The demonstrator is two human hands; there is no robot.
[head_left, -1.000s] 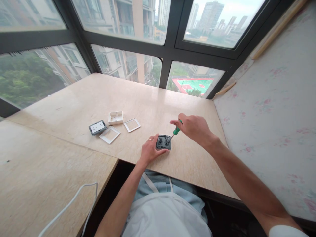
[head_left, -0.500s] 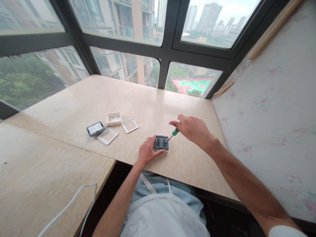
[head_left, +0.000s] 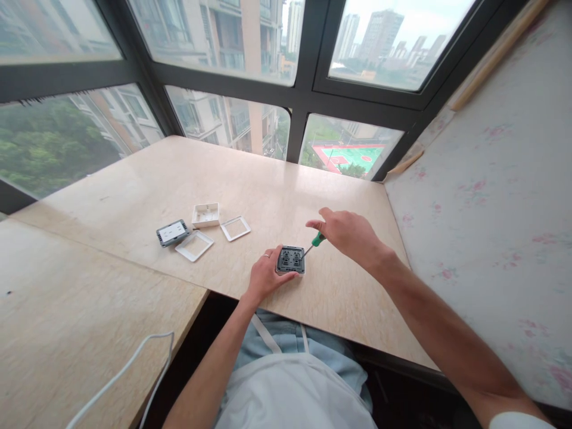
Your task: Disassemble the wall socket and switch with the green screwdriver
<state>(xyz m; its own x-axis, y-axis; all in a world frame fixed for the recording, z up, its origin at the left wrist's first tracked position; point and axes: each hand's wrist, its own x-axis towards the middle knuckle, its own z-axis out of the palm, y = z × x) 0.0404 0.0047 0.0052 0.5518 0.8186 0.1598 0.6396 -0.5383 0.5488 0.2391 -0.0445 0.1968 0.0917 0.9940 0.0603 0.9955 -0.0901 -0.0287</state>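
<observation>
A dark grey wall switch (head_left: 291, 258) in a white box lies face up near the counter's front edge. My left hand (head_left: 267, 275), a ring on one finger, grips it by its left and front sides. In my right hand (head_left: 346, 231) is a screwdriver (head_left: 318, 239) with a green handle, tilted down to the left. Its thin shaft reaches the right part of the switch; whether the tip sits in a screw is too small to tell. My right fingers close round the handle and hide its top end.
Left of the switch lie a wall socket (head_left: 172, 233), a white mounting box (head_left: 206, 215), one white frame (head_left: 195, 246) and another white frame (head_left: 235, 228). A white cable (head_left: 123, 370) runs over the lower left counter. Windows stand behind; a flowered wall (head_left: 482, 238) is at right.
Almost nothing differs. My right fingers have shifted slightly on the screwdriver, and the view has moved a touch. The switch stays in my left hand's hold.
</observation>
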